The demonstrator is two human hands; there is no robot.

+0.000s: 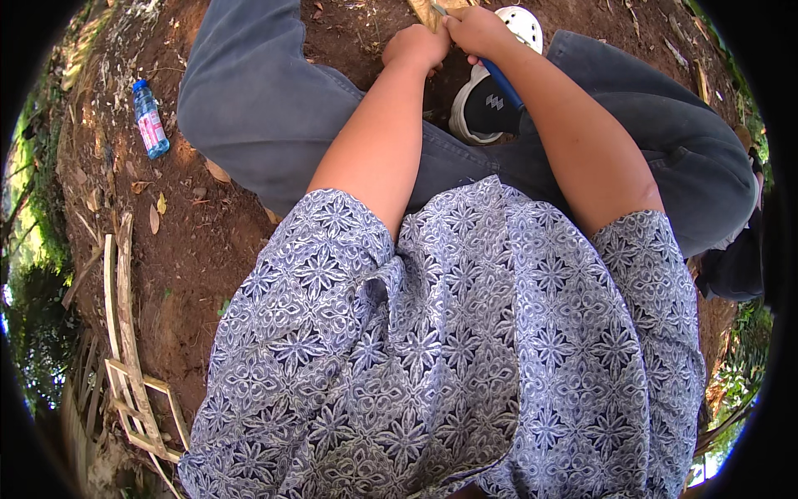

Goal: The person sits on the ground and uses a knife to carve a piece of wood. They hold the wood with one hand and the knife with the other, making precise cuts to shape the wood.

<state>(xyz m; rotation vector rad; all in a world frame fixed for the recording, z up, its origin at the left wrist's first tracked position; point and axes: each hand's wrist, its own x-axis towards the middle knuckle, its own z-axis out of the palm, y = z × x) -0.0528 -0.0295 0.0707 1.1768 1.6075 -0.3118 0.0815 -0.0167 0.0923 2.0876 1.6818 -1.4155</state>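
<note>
Bare dirt ground (208, 224), hands at top edge: left (416, 46) fisted on wood strip (426, 10), right (475, 29) gripping blue-handled tool (503, 81).

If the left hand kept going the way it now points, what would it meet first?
The left hand, fisted, points away from the body toward the top of the picture. Just ahead lies bare brown soil, with the pale wooden strip slightly to its right. Depth is unclear; it may already touch the ground.

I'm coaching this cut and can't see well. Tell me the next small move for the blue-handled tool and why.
Probably a short, controlled stroke away from the left hand. The right hand grips the blue-handled tool at the pale wood strip, and the left hand's fist sits right beside it, so the gap looks tight.
</note>
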